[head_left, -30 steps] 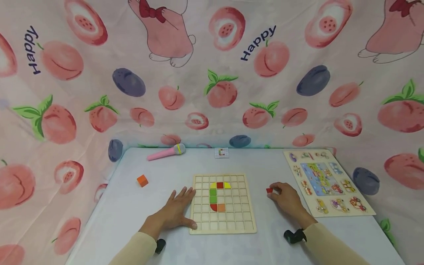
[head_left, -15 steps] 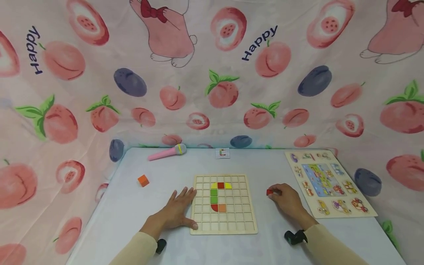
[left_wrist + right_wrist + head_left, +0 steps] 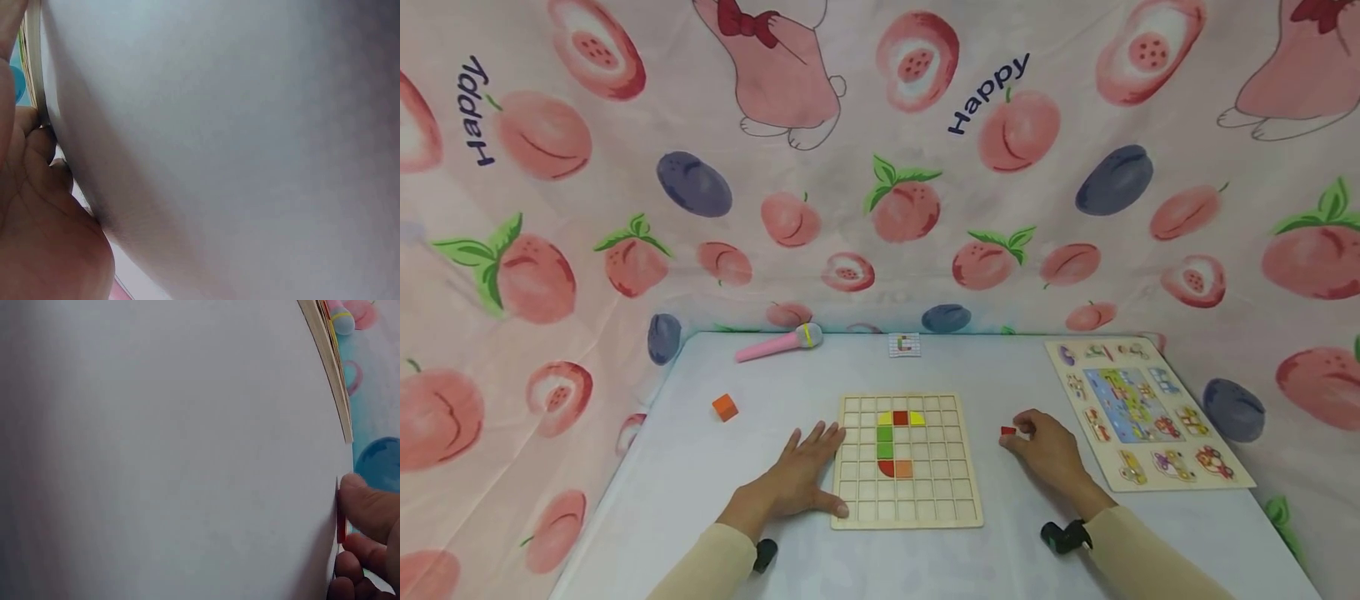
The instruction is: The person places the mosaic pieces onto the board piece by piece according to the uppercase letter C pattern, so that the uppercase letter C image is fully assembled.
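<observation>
My left hand (image 3: pixel 797 483) lies with fingers spread along the left edge of the wooden grid board (image 3: pixel 940 500), thumb over its lower left corner. Set in the grid are a red square tile (image 3: pixel 900 418) between two yellow rounded tiles, two green tiles (image 3: pixel 885 442), a red rounded tile (image 3: pixel 887 468) and an orange tile (image 3: pixel 904 469). To the right of the board, my right hand (image 3: pixel 1048 450) pinches a small red tile (image 3: pixel 1008 431) low over the white table. In the right wrist view this red tile (image 3: pixel 341 522) shows edge-on beside the thumb.
An orange cube (image 3: pixel 725 407) sits at the left. Along the back lie a pink toy microphone (image 3: pixel 775 344) and a small card (image 3: pixel 904 344) with a coloured tile pattern. A wooden picture puzzle (image 3: pixel 1123 404) lies at the right, close to the right hand.
My right hand has shifted slightly left with the red tile, which shows tilted a little differently between the fingers. The left hand and the board tiles stay as they were.
</observation>
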Tool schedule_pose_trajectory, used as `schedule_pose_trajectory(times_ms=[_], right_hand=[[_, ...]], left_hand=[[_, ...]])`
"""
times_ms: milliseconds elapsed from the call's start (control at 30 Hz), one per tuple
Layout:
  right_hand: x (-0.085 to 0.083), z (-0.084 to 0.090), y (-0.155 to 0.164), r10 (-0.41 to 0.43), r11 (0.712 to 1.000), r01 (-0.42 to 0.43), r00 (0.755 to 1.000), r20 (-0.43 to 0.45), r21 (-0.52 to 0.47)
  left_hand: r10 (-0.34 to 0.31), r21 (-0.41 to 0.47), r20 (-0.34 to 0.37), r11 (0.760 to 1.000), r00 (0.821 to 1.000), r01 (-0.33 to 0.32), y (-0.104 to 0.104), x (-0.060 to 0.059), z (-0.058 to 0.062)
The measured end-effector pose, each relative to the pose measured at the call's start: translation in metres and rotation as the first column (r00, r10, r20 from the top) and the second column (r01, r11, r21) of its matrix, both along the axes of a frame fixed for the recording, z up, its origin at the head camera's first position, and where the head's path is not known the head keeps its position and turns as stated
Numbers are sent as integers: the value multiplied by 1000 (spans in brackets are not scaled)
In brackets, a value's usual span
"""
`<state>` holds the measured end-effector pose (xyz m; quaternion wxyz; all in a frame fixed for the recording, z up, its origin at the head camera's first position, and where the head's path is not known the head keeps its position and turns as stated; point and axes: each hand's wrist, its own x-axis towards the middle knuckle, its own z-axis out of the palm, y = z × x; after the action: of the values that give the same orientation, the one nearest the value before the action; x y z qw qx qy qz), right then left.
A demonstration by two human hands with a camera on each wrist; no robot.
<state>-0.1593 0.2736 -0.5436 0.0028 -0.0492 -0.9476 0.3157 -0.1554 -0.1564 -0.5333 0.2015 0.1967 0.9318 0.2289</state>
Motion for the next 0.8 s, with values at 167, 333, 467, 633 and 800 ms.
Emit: schedule_pose_trajectory(times_ms=[167, 333, 467, 633, 800], right_hand=[[-1, -2, -1, 37, 999, -37, 999, 4, -2], [-2, -2, 2, 65, 998, -65, 998, 3, -20], [-3, -3, 2, 70, 998, -70, 998, -1, -8], [-2, -4, -2, 32, 999, -32, 999, 13, 12], [0, -3, -3, 4, 1000, -4, 1000, 18, 10]], left_hand=[[5, -4, 0, 1000, 1000, -5, 0, 0, 1], [9, -6, 4, 1000, 1000, -9, 1, 0, 3], [11, -12, 2, 1000, 1000, -11, 2, 1, 5], [11, -12, 1, 1000, 1000, -11, 3, 0, 4], [11, -21, 1, 1000, 1000, -11, 3, 0, 2]])
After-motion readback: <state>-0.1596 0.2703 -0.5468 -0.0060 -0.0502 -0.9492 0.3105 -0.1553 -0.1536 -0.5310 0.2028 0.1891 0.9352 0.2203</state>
